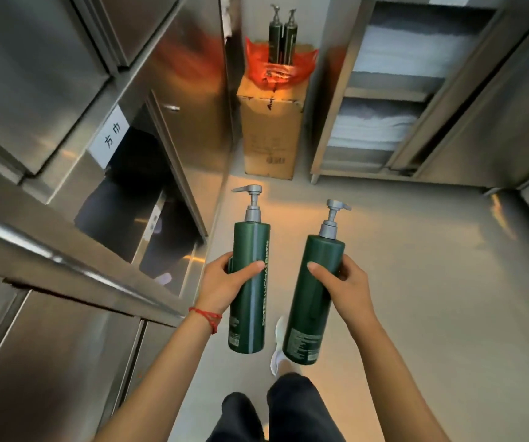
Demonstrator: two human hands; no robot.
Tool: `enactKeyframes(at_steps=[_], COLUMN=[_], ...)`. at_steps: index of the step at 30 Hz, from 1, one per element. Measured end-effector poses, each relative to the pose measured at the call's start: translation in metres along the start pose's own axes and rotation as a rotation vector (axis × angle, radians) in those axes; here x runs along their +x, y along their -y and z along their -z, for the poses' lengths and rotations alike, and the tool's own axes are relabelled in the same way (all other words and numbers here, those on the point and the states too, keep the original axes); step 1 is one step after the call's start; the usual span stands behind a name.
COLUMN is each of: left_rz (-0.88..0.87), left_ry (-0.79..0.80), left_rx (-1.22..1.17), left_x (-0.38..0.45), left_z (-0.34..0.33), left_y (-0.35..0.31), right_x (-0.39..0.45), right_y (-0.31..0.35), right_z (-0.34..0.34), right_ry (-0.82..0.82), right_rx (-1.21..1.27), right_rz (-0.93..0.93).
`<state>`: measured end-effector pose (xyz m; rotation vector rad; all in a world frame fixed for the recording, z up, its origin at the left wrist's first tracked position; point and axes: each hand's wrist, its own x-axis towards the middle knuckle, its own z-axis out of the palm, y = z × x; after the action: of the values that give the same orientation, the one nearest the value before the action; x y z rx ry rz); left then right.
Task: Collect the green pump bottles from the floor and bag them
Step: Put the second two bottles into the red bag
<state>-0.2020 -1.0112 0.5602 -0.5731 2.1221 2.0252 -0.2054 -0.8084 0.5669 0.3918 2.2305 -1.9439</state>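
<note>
Along the left wall stood steel cabinets [65,154], one with a white paper label [110,140] stuck to its frame and a dark open compartment below it. Just right of them, the person's left hand [225,282] was wrapped around the middle of a green pump bottle [250,282], thumb across the front and fingers behind, a red string bracelet [207,317] at the wrist. The bottle was held upright above the grey floor [416,282], its grey pump pointing left. Beyond it, against the far wall, a tall cardboard box [271,135] carried a red plastic bag [277,65] with two more green bottles [281,36] standing in it. Next to the first bottle, a little apart, the right hand [341,285] gripped a second green pump bottle [314,295] the same way, tilted slightly. A white shoe [277,346] showed beneath the bottles. On the right, an open steel cabinet held shelves of folded white towels [384,122].
</note>
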Motion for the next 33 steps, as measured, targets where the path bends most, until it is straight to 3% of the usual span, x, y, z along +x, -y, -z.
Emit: enactKeyframes(at_steps=[16,33], left_rz=[-0.070,-0.110], left_ry=[-0.012,0.040], left_rx=[-0.073,0.019], left_x=[0.238,0.539], left_z=[-0.064,-0.071], left_y=[-0.124,-0.244], right_x=[0.258,0.533], right_y=[0.104,0.196], right_z=[0.015,-0.049], right_ry=[0.035,-0.016], right_rx=[-0.029,0.031], right_rz=[0.062,0.071])
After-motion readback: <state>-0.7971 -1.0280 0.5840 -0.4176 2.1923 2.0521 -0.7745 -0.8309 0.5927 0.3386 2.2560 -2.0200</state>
